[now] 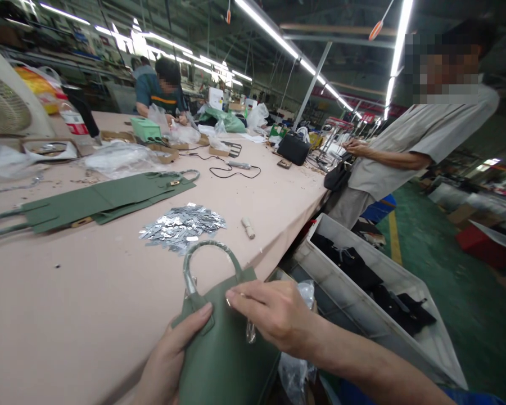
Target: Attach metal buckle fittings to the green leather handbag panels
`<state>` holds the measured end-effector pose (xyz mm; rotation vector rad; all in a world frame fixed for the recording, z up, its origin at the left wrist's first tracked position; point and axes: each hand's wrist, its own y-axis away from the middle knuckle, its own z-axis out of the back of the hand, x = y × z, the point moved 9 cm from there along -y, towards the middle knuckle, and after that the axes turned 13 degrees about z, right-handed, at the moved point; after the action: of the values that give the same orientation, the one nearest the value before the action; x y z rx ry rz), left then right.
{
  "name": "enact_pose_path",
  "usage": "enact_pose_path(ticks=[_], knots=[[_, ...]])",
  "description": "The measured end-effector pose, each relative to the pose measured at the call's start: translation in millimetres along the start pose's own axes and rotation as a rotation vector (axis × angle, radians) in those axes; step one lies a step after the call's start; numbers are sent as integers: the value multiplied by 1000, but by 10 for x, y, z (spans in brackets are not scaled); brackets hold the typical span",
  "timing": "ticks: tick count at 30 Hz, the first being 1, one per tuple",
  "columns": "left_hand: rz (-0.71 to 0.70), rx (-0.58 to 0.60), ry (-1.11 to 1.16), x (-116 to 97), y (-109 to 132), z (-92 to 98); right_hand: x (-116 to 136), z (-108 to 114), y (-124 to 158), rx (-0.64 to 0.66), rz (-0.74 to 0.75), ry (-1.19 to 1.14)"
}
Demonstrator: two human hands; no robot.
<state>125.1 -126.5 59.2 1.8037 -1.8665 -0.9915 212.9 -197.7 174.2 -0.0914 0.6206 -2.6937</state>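
Observation:
A green handbag [219, 360] with a plastic-wrapped looped handle is held at the table's near edge. My left hand [172, 349] grips the bag's left side, its thumb lying on the front below the handle base. The fingers of my right hand [274, 309] are pinched together at the bag's upper front, where a small shiny piece [228, 302] shows at the fingertips. Beyond the bag lies a pile of flat silver metal pieces [185, 225]. Flat green bag parts [105, 197] rest farther left, and a small pale roll [248, 228] sits right of the pile.
A white bin [388, 264] with black items stands right of the table [88, 304]. One person [421, 135] stands at the right; another [160, 90] works at the far side. Plastic bags [122, 160], a bottle [73, 121], a cabled tool [238, 165] and a black bag [294, 148] occupy the table.

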Motion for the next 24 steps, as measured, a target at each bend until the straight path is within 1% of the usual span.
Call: enact_pose_path(ticks=[3, 6, 9, 12, 15, 18, 21, 24], knots=[[11, 16, 25, 8, -11, -7, 85, -17, 3, -18, 12, 30], [-4, 13, 25, 23, -58, 15, 182, -24, -12, -24, 22, 114], [-27, 14, 34, 32, -117, 53, 276, -58, -26, -6, 20, 190], [-35, 41, 42, 14, -131, 64, 323, -120, -22, 12, -4, 232], [-33, 62, 7, -48, -85, 61, 297, -205, -14, -3, -36, 203], [-77, 35, -47, -162, -24, 112, 210, -266, -30, -96, -73, 120], [-176, 11, -74, -294, -1, 210, 103, -356, -78, -173, -109, 23], [-252, -10, -57, -406, -40, 364, 9, -482, -157, -232, -118, -93]])
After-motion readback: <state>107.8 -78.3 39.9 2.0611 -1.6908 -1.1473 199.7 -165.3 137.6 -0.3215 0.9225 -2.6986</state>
